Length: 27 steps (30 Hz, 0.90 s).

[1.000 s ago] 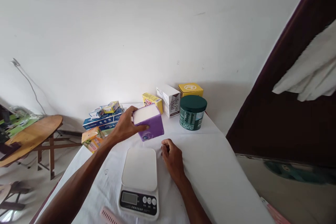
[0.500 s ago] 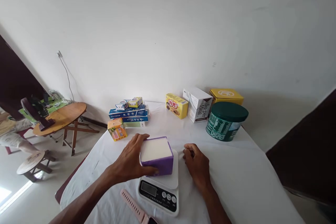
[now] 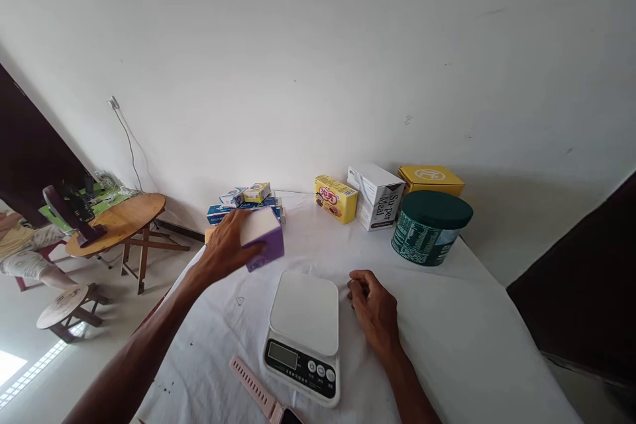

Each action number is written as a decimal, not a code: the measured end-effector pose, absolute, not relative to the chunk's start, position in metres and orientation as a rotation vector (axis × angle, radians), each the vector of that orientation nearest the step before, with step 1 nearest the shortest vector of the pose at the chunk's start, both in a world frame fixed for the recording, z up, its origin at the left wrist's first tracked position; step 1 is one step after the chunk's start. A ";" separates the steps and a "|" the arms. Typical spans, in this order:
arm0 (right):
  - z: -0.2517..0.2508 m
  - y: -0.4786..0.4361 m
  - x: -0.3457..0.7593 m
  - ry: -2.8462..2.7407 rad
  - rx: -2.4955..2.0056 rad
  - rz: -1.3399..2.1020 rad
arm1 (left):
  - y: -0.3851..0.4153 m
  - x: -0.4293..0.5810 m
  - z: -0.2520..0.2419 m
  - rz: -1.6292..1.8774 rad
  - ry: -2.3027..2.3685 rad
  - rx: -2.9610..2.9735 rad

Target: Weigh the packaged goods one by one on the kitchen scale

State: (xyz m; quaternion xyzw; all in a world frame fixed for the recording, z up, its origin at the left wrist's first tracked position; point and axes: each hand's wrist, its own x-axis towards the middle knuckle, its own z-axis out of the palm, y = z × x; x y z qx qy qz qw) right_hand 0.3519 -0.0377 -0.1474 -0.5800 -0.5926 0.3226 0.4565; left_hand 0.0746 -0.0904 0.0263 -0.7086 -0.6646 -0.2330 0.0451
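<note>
My left hand [image 3: 226,243] grips a purple box with a white top [image 3: 267,238], holding it in the air in front of the stacked blue boxes [image 3: 218,213]. The box hides part of that stack, and my hand covers most of an orange box [image 3: 209,234]. Below sits a white kitchen scale [image 3: 305,311] with a bare platform and a dark display. Just right of the scale, my right hand [image 3: 373,308] rests on the cloth with its fingers curled; I cannot make out anything in them. A pink-strapped watch [image 3: 256,387] lies at the scale's front left.
Along the wall stand a yellow snack box [image 3: 335,199], a white box [image 3: 376,197] and a yellow carton [image 3: 431,179]. A green tub [image 3: 428,228] stands before them. Off to the left are a wooden table [image 3: 116,222] with a fan, a stool [image 3: 69,308] and a seated person.
My left hand has lifted the purple box off the scale and carried it left and back toward the stacked boxes. My right hand has stayed in place.
</note>
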 end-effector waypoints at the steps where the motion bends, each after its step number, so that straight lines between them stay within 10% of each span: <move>1: -0.148 -0.037 0.351 -1.456 -1.427 0.792 | -0.081 0.069 0.024 -0.684 -2.060 -2.104; 14: -0.156 -0.034 0.350 -1.438 -1.421 0.786 | -0.042 0.066 -0.038 -0.329 -2.162 -1.767; 27: -0.160 -0.034 0.351 -1.404 -1.375 0.780 | 0.044 0.169 0.006 -0.386 -1.621 -2.219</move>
